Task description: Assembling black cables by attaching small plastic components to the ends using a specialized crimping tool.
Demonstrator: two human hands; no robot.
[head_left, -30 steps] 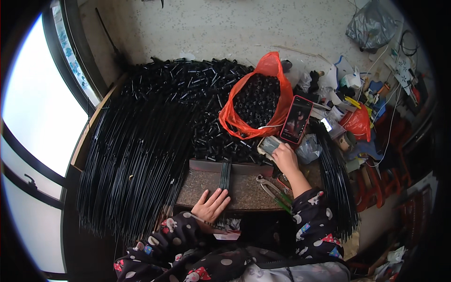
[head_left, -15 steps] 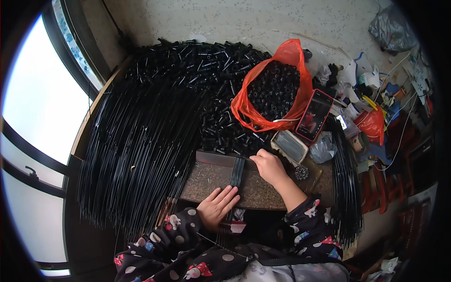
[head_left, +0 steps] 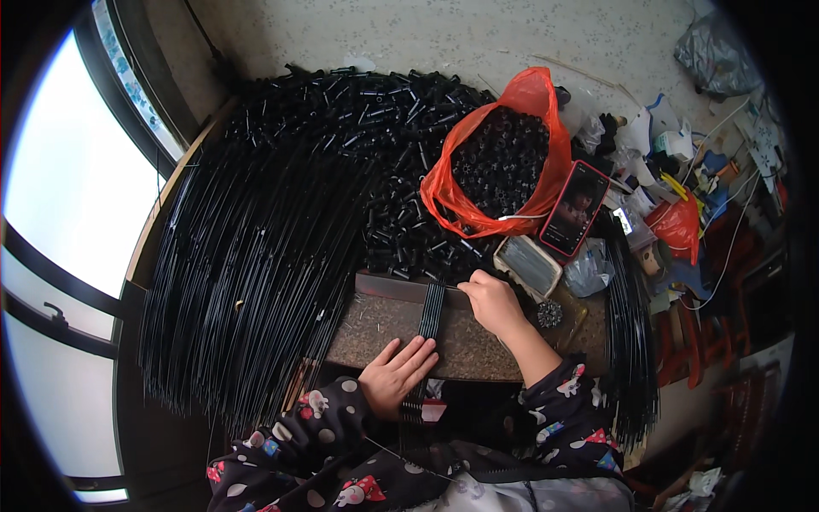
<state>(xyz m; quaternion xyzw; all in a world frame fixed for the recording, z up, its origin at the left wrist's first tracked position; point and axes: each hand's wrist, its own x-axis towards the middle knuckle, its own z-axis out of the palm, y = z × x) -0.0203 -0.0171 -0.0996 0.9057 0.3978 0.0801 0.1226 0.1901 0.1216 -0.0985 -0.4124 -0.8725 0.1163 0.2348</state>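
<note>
My left hand lies flat, fingers stretched out, across a narrow row of thin black rods. These rods lie side by side on a speckled brown board, and their far ends meet a dark upright strip. My right hand is closed in a pinch at the strip, just right of the rods' far ends. A thin dark thing seems to stick out from its fingertips toward the rods; its kind is too small to make out. The rods' near ends run under my left hand past the board's front edge.
Many long black rods cover the left side. Behind is a heap of short black tubular parts. An orange-red bag holds small black pieces. A phone, a box of thin pins and more rods stand at right.
Both hands keep nearly the same places and poses. The whole view has shifted very slightly, and the picture on the phone's screen is different.
</note>
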